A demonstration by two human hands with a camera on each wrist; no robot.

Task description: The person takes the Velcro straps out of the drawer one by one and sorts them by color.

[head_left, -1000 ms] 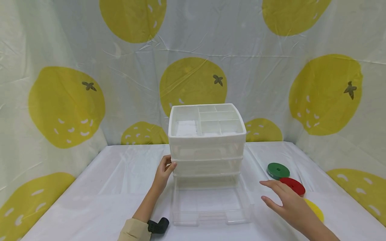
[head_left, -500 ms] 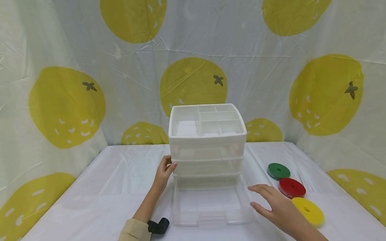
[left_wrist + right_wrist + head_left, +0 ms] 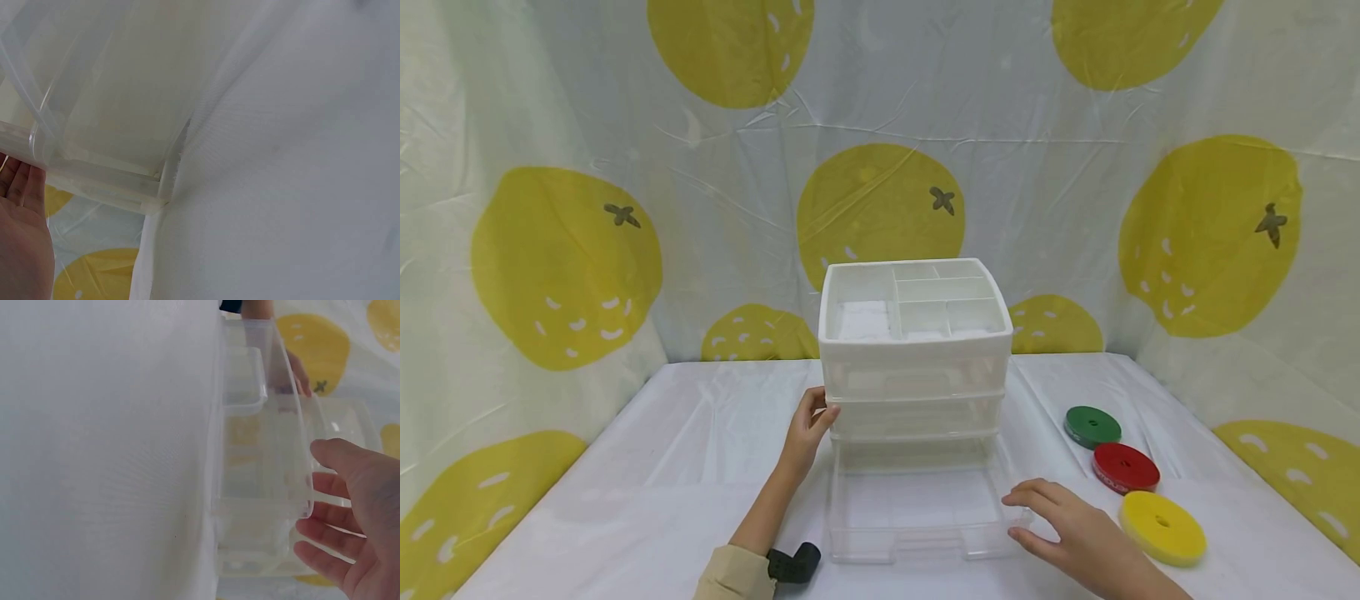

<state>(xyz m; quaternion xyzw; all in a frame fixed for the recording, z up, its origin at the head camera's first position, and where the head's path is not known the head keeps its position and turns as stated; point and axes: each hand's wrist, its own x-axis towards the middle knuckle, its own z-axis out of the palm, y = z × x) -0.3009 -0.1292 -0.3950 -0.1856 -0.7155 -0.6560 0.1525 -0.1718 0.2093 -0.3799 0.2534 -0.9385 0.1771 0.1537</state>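
Observation:
A white plastic drawer unit [image 3: 917, 367] with a compartmented top stands mid-table. Its clear bottom drawer [image 3: 925, 550] is pulled out toward me, and no contents show in it. My left hand [image 3: 805, 425] holds the unit's left side, thumb near the front edge; in the left wrist view its fingers [image 3: 20, 181] reach behind the edge. My right hand [image 3: 1075, 529] is at the drawer's front right corner, thumb and fingers spread apart. In the right wrist view the thumb [image 3: 331, 450] and fingertips stand around the drawer's rim.
On the right, a green disc [image 3: 1092, 426], a red disc [image 3: 1125, 467] and a yellow disc [image 3: 1162, 527], each with a small centre hole, lie in a row. A black wrist-worn device [image 3: 793, 562] sits by my left sleeve. Lemon-print cloth [image 3: 1037, 208] hangs around the white table.
My right hand has moved left and toward me, from beside the discs to the drawer's front right corner, uncovering the red and yellow discs. My left hand has stayed on the unit.

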